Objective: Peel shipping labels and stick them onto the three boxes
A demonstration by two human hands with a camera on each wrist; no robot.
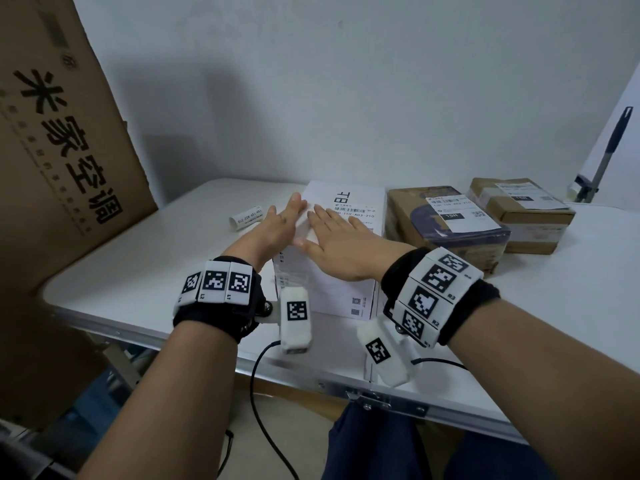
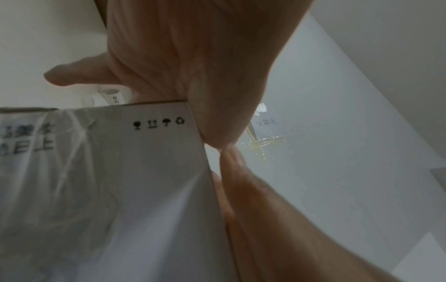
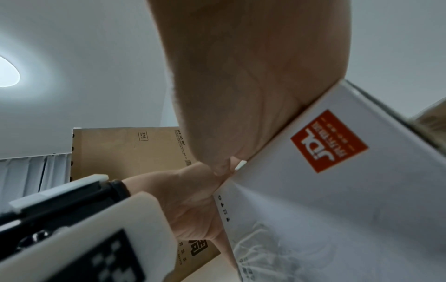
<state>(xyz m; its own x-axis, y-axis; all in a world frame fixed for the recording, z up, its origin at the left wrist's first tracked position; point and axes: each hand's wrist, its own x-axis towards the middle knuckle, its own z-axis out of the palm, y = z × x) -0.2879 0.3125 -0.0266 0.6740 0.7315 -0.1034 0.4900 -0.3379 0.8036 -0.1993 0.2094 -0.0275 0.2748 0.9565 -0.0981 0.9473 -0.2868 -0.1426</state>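
Head view: both hands flat, L hand (image 1: 277, 225) & R hand (image 1: 337, 245), on white box (image 1: 346, 271).

"米家空调" on big carton (image 1: 62, 140), "A03-210" on white box (image 1: 360, 202) label, "15H" on brown box (image 1: 446, 230) label

The right hand (image 3: 253, 95) lay palm down along the top edge of a white box (image 3: 337, 209), which bore a red square logo (image 3: 329, 141) on its side. The left hand (image 3: 190, 202) pressed against the box's near corner, touching the right hand's thumb. A white wrist device (image 3: 79, 234) filled the lower left. A brown carton (image 3: 128, 150) stood behind.
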